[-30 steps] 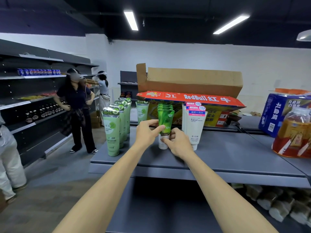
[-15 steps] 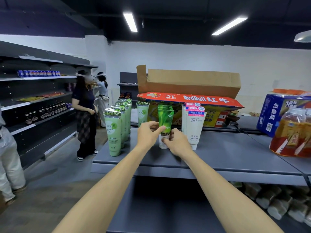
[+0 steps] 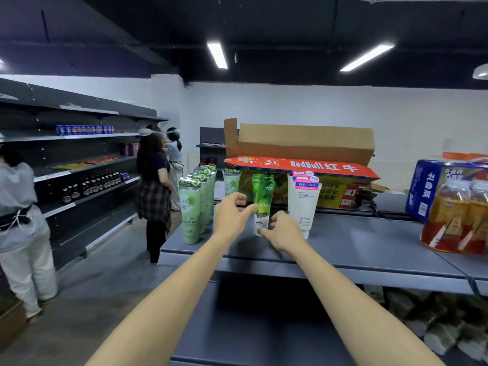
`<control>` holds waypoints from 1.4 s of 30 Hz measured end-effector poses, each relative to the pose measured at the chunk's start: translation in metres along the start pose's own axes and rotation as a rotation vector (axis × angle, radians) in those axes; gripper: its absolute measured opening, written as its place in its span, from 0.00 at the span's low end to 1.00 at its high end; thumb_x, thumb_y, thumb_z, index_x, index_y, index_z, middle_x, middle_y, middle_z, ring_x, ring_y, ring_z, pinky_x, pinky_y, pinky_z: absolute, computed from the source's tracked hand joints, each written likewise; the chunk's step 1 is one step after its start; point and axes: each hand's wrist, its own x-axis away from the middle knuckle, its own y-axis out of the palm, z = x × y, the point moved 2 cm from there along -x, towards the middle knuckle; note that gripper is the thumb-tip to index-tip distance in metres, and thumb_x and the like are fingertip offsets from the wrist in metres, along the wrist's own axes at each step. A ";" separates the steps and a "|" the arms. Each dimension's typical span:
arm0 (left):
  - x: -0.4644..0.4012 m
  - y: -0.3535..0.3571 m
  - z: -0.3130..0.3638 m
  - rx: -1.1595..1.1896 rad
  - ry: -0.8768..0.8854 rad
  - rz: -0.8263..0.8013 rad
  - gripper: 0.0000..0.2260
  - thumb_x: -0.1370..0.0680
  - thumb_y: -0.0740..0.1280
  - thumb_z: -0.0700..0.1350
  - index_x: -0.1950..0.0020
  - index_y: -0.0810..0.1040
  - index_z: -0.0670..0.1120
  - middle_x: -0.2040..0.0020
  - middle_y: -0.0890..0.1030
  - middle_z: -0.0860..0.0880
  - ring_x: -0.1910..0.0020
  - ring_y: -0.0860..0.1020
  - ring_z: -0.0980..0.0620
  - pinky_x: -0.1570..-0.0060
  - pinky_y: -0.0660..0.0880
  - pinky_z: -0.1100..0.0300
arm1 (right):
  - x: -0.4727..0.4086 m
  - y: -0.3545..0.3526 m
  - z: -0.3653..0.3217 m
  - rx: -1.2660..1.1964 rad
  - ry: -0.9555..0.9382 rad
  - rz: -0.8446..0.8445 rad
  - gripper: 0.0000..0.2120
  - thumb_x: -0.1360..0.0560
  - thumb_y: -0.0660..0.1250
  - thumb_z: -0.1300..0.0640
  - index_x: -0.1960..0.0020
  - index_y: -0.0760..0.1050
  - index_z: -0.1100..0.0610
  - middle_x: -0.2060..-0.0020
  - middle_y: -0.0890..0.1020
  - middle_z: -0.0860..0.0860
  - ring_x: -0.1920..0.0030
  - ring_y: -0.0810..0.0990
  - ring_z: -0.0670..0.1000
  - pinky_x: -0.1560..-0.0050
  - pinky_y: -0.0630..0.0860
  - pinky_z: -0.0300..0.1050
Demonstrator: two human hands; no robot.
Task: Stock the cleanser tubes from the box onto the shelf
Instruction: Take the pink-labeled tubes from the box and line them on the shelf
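White walls [image 3: 290, 107], black ceiling [image 3: 264, 22] with strip lights [image 3: 217, 55], grey floor [image 3: 79, 299]

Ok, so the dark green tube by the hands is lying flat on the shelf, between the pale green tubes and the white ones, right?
No. The head view shows the dark green tube standing upright on its cap on the shelf, not lying flat; the pale green tubes and white tubes do flank it.

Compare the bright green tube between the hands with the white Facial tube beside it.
The bright green tube is green above a white cap; the white Facial tube is white with a pink band on top. The green one looks shorter and narrower than the white one. The left hand and right hand hold only the green one, not the white. Both stand upright on the shelf.
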 end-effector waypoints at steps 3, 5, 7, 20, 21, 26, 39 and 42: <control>0.009 -0.004 0.009 -0.014 0.009 -0.006 0.16 0.26 0.76 0.50 0.42 0.81 0.44 0.50 0.84 0.49 0.60 0.80 0.59 0.63 0.71 0.78 | 0.011 -0.008 -0.003 0.017 -0.026 -0.009 0.21 0.29 0.75 0.48 0.46 0.69 0.56 0.48 0.82 0.54 0.47 0.80 0.56 0.50 0.76 0.50; 0.017 -0.005 0.016 -0.013 0.019 -0.017 0.16 0.26 0.76 0.50 0.42 0.81 0.45 0.52 0.83 0.50 0.61 0.79 0.61 0.63 0.71 0.78 | 0.019 -0.013 -0.003 0.018 -0.046 -0.011 0.21 0.28 0.75 0.48 0.44 0.70 0.58 0.49 0.81 0.54 0.47 0.80 0.56 0.48 0.77 0.51; 0.024 -0.004 0.021 0.003 0.025 -0.031 0.15 0.27 0.76 0.49 0.44 0.81 0.44 0.53 0.82 0.51 0.62 0.79 0.62 0.63 0.71 0.78 | 0.028 -0.017 -0.001 0.020 -0.052 -0.018 0.23 0.28 0.75 0.49 0.41 0.70 0.60 0.48 0.79 0.54 0.45 0.79 0.56 0.46 0.76 0.50; 0.090 0.005 0.029 0.063 0.040 -0.075 0.13 0.26 0.75 0.50 0.45 0.82 0.45 0.54 0.84 0.50 0.59 0.84 0.53 0.53 0.83 0.48 | 0.083 -0.040 0.033 -0.080 -0.044 0.002 0.19 0.26 0.73 0.52 0.40 0.72 0.57 0.46 0.79 0.54 0.45 0.78 0.53 0.45 0.77 0.46; 0.098 0.006 0.027 0.069 0.066 -0.071 0.12 0.25 0.75 0.50 0.46 0.83 0.46 0.55 0.84 0.50 0.59 0.84 0.53 0.54 0.83 0.48 | 0.091 -0.040 0.036 -0.116 -0.056 0.013 0.17 0.26 0.73 0.53 0.42 0.73 0.57 0.48 0.80 0.53 0.48 0.79 0.51 0.47 0.78 0.44; 0.138 0.014 0.009 0.080 0.089 -0.124 0.06 0.25 0.74 0.49 0.52 0.83 0.49 0.60 0.84 0.51 0.60 0.83 0.54 0.58 0.83 0.47 | 0.133 -0.025 0.059 -0.193 -0.145 0.003 0.15 0.29 0.76 0.51 0.47 0.76 0.54 0.58 0.81 0.46 0.58 0.80 0.44 0.54 0.76 0.33; 0.302 0.029 -0.132 -0.080 -0.280 -0.390 0.09 0.25 0.74 0.48 0.49 0.82 0.45 0.59 0.84 0.48 0.62 0.84 0.48 0.67 0.83 0.48 | 0.263 0.118 0.191 -0.192 0.207 -0.358 0.19 0.29 0.77 0.50 0.44 0.76 0.57 0.55 0.82 0.50 0.55 0.82 0.48 0.49 0.80 0.42; 0.346 0.020 -0.178 -0.125 -0.398 -0.443 0.09 0.25 0.74 0.50 0.49 0.82 0.46 0.60 0.83 0.50 0.63 0.84 0.50 0.64 0.83 0.48 | 0.302 0.154 0.214 -0.170 0.341 -0.457 0.19 0.29 0.77 0.50 0.44 0.76 0.57 0.58 0.82 0.48 0.55 0.82 0.48 0.46 0.79 0.43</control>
